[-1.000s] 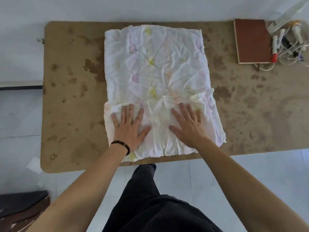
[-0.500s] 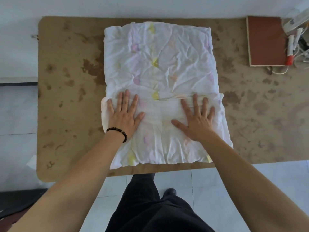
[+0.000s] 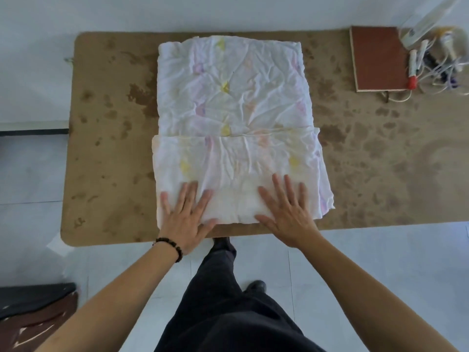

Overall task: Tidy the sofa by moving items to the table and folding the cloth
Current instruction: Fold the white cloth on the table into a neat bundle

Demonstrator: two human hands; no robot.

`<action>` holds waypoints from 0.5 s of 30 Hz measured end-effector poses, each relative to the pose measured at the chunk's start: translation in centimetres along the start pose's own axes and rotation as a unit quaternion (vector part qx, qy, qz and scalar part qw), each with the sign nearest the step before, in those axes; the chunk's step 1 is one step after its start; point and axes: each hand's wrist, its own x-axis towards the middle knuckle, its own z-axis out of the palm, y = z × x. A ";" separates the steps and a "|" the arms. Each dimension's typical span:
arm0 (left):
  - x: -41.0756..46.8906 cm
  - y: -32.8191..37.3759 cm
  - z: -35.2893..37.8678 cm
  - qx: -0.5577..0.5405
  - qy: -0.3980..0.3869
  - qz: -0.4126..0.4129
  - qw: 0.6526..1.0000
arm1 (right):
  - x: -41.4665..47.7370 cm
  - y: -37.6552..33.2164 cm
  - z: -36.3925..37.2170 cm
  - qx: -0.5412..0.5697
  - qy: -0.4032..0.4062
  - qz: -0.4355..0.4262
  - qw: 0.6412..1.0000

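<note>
Pale tiled floor (image 3: 30, 174) with thin grout lines, plain white wall (image 3: 177, 11) behind, stained brown rounded-corner counter (image 3: 106, 148) against it, dark strip (image 3: 33, 132) at the wall base on the left, dark furniture edge (image 3: 35, 308) bottom left, soft even daylight.

Cloth (image 3: 233, 118) on table (image 3: 106, 148), book (image 3: 378, 59) right.

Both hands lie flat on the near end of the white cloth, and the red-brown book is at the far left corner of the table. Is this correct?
Not quite. The head view shows the left hand and right hand flat on the cloth, but the book is at the table's far right corner.
</note>
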 end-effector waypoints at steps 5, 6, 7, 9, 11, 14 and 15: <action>-0.9 -1.7 1.5 0.014 -0.040 -0.015 0.999 | -0.8 2.6 0.6 0.007 -0.054 0.085 0.995; -0.8 -1.5 1.4 0.005 -0.027 -0.014 1.000 | -1.0 2.4 0.3 0.016 -0.047 0.069 0.996; -0.8 -1.2 1.2 -0.002 -0.018 -0.016 1.000 | -1.3 2.4 0.1 0.019 -0.037 0.056 0.998; -1.1 -1.0 1.1 -0.014 -0.008 -0.028 0.999 | -2.1 2.8 -0.2 0.022 -0.029 0.064 0.997; -1.7 -1.0 1.5 -0.046 -0.014 -0.072 0.996 | -2.8 3.6 -0.1 0.062 -0.032 0.141 0.988; -2.4 0.0 1.7 -0.086 -0.022 -0.124 0.988 | -3.6 4.2 0.6 0.111 -0.022 0.211 0.971; -2.5 0.7 1.6 -0.093 -0.015 -0.124 0.988 | -3.8 4.1 0.8 0.109 -0.005 0.202 0.973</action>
